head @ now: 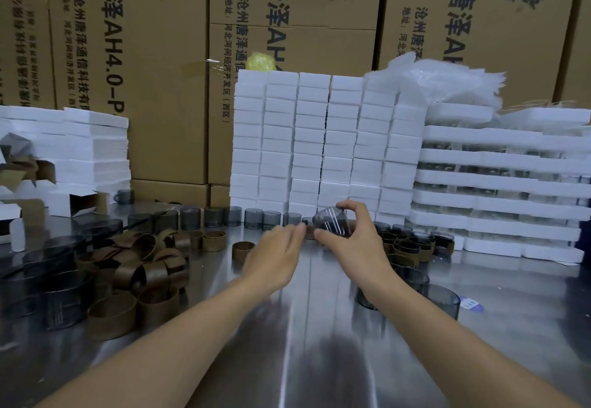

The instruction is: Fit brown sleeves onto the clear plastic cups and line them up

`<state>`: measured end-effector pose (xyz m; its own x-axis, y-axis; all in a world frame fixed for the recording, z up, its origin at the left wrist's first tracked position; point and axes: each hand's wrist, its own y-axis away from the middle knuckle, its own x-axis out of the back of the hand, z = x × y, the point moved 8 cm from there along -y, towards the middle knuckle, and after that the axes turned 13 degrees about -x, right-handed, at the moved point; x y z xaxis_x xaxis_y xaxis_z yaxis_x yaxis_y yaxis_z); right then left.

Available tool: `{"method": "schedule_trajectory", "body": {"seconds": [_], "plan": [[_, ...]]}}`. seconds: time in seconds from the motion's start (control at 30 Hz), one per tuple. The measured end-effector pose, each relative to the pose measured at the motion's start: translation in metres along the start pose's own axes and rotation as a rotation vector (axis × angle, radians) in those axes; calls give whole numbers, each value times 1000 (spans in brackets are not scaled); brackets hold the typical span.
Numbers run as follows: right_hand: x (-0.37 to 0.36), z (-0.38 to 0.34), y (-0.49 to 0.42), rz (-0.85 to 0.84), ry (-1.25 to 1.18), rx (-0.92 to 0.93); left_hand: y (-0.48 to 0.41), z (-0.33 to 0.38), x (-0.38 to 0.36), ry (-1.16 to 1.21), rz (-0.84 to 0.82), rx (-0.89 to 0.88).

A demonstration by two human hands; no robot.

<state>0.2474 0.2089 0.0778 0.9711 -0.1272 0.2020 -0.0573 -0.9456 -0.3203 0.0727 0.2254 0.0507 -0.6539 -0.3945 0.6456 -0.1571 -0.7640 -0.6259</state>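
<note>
My right hand grips a clear smoky plastic cup, tilted, just above the steel table near the back. My left hand is blurred beside it, fingers stretched toward the cup's left side and holding nothing I can make out. A row of clear cups stands along the back. Loose brown sleeves lie heaped at the left, and one stands alone by my left hand. Cups wearing brown sleeves cluster at the right.
Stacks of white boxes rise behind the cup row, with white foam trays at the right and more white boxes at the left. Two larger clear cups sit at the right front. Cardboard cartons form the back wall.
</note>
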Motion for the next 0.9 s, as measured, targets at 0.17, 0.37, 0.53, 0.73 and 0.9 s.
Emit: {"method": "schedule_trajectory", "body": {"seconds": [0.17,0.37,0.53,0.73,0.9], "plan": [[6,8,-8,26,122,-30,5,-79,4,-409,-229,195],[8,12,-10,15,146,-22,5,-96,4,-455,-238,249],[10,13,-12,49,149,-3,1,-94,3,-342,-207,268],[24,13,-12,132,163,-2,1,-98,1,-169,-148,250],[32,7,-10,160,189,29,-10,-53,3,-2,-18,13]]}}
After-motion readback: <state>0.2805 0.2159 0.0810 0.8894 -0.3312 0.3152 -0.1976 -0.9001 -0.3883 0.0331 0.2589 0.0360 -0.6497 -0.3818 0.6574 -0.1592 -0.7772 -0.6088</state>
